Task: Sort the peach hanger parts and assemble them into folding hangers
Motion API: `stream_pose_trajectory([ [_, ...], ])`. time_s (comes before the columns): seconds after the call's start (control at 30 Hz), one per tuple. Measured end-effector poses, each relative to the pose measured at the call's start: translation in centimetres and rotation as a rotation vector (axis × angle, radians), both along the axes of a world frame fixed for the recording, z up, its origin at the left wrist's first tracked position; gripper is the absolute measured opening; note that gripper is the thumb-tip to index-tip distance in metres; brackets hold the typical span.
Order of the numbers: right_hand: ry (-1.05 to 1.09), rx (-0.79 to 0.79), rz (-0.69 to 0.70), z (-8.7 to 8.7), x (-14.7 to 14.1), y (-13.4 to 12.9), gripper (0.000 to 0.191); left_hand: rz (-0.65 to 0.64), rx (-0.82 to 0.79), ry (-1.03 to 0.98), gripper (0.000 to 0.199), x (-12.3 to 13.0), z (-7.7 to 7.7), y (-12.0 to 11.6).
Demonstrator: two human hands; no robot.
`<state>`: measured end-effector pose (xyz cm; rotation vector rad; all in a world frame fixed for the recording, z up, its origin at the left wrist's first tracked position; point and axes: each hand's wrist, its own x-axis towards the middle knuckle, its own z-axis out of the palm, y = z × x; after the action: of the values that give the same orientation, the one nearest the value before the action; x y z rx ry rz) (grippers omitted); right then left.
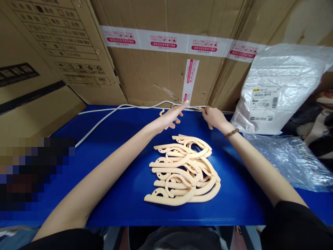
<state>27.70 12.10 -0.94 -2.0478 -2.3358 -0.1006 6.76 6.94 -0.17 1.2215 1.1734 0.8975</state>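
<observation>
Near the back of the blue table, my left hand (172, 117) reaches out with its thumb stretched and its fingers apart. A small beige hook (162, 112) shows behind it; the rest of that piece is hidden by the hand. My right hand (214, 117) is closed on a beige folding hanger (210, 126), whose ends stick out on either side of the fingers. Between my forearms lies an overlapping pile of several beige folding hangers (182, 199), folded, with their curved ends to the right.
Tall cardboard boxes (145, 76) with printed tape stand along the back. A white cable (101, 126) runs along the table's rear. At the right are a white plastic parcel (283, 80) and clear plastic wrap (286, 159). A blurred-out dark patch (47, 166) covers the left side.
</observation>
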Motion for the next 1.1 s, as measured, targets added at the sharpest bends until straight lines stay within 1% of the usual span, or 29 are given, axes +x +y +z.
stream_pose_trajectory([
  [0.07,-0.022,0.021,-0.011,-0.8,-0.1,0.0,0.03,0.034,-0.084,-0.086,0.043,0.0,-0.1,0.3],
  [0.13,-0.039,0.037,-0.008,-1.2,-0.2,-0.3,0.029,0.064,-0.112,-0.134,0.045,0.0,-0.2,0.4],
  [0.2,-0.049,0.053,-0.001,-1.2,-0.2,-0.5,0.03,0.08,-0.079,-0.157,0.036,0.0,-0.5,0.5],
  [0.27,-0.047,0.071,0.006,-0.9,-0.3,-0.7,0.033,0.067,-0.054,-0.205,0.027,0.0,-0.8,0.5],
  [0.4,0.002,0.109,0.018,0.3,-1.2,-1.0,0.049,0.083,-0.074,-0.301,0.011,0.1,-1.1,0.4],
  [0.43,0.076,0.078,0.047,0.7,-1.6,-1.2,0.055,0.097,-0.066,-0.319,0.011,0.2,-1.0,0.4],
  [0.5,0.343,-0.031,0.168,1.3,-2.5,-1.5,0.064,0.108,-0.038,-0.365,0.013,0.3,-0.6,0.3],
  [0.53,0.496,-0.071,0.24,1.5,-2.8,-1.7,0.062,0.111,-0.025,-0.383,0.014,0.4,-0.4,0.2],
  [0.57,0.629,-0.08,0.304,1.8,-3.1,-1.8,0.056,0.114,-0.012,-0.389,0.015,0.4,-0.1,0.1],
  [0.6,0.72,-0.054,0.347,2.0,-3.3,-2.0,0.049,0.118,0.005,-0.379,0.015,0.4,0.2,0.0],
  [0.67,0.766,0.051,0.374,2.3,-3.3,-2.1,0.039,0.136,0.054,-0.312,0.018,0.2,0.7,-0.2],
  [0.7,0.771,0.087,0.375,2.5,-3.1,-2.0,0.038,0.149,0.084,-0.272,0.019,0.1,0.9,-0.2],
  [0.77,0.796,0.104,0.388,2.9,-2.6,-1.9,0.038,0.164,0.133,-0.206,0.02,-0.3,1.2,-0.3],
  [0.87,0.858,0.092,0.398,3.5,-2.0,-1.8,0.038,0.171,0.147,-0.159,0.018,-0.8,1.3,-0.1],
  [0.93,0.84,0.107,0.39,3.8,-1.8,-1.9,0.037,0.169,0.146,-0.14,0.018,-0.9,1.1,0.1],
  [0.97,0.792,0.132,0.389,3.9,-1.8,-2.1,0.035,0.163,0.147,-0.127,0.018,-0.9,0.9,0.2],
  [1.03,0.603,0.217,0.399,4.0,-1.8,-2.4,0.034,0.135,0.173,-0.063,0.021,-0.8,0.6,0.3],
  [1.1,0.327,0.294,0.4,3.9,-1.9,-2.7,0.035,0.096,0.304,0.081,0.024,-0.6,0.3,0.1],
])
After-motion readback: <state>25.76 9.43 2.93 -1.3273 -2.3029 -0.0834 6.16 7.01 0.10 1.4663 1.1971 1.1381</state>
